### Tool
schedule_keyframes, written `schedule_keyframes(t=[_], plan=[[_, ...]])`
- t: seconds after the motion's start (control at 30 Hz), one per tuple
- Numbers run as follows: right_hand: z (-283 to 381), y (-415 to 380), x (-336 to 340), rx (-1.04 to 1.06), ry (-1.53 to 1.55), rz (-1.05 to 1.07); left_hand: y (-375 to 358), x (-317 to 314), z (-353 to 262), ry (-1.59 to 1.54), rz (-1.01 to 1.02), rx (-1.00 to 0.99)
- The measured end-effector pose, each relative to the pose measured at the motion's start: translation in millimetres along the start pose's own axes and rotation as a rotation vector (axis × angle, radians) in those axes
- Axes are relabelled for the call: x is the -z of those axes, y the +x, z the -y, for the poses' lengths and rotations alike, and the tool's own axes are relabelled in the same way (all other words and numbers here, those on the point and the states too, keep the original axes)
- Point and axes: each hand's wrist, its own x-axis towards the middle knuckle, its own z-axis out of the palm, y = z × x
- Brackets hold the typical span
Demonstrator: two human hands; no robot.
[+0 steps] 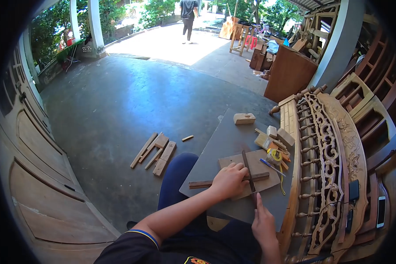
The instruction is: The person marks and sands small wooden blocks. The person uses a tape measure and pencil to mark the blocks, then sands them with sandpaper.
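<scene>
My left hand [229,179] is closed on a dark wooden strip [200,184] and presses it against a flat board [268,184]. My right hand [264,222] grips the near end of a tool with a long, narrow dark blade [245,159]. This blade crosses the strip just right of my left fingers, its far end slightly blurred. Whether it is a saw or a file I cannot tell. Beneath the board is a grey work surface [211,154].
On the grey surface are a wooden block [244,119], a yellow tape measure [274,155], a blue pen [268,165] and wood offcuts [263,141]. Wooden pieces [165,158] lie on the floor to the left. Carved furniture [325,154] borders the right, with a phone [381,212]. A person [188,17] stands far off.
</scene>
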Motion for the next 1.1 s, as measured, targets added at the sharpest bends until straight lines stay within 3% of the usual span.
schedule_keyframes(t=[0.13,0.23,0.47,0.7,0.97,1.1], plan=[[-1.5,-33.9,11.9,-0.023,-0.041,0.018,0.2,-1.9,-0.5,0.003,-0.003,0.011],[-5.9,-53.3,11.5,0.162,-0.011,-0.167,0.2,-3.8,0.9,-0.015,0.007,-0.004],[5.2,4.8,5.1,-0.023,0.019,0.031,-1.3,-10.6,4.7,-0.033,-0.045,-0.012],[-7.9,-60.6,16.7,0.045,0.037,0.003,0.5,-6.6,3.8,-0.012,0.003,-0.026],[-1.2,8.4,-0.5,0.051,0.015,-0.025,-0.3,-7.0,2.6,-0.009,-0.011,-0.027],[5.0,-26.4,10.5,-0.006,0.007,-0.020,-1.1,-7.2,2.7,0.012,-0.013,-0.008]])
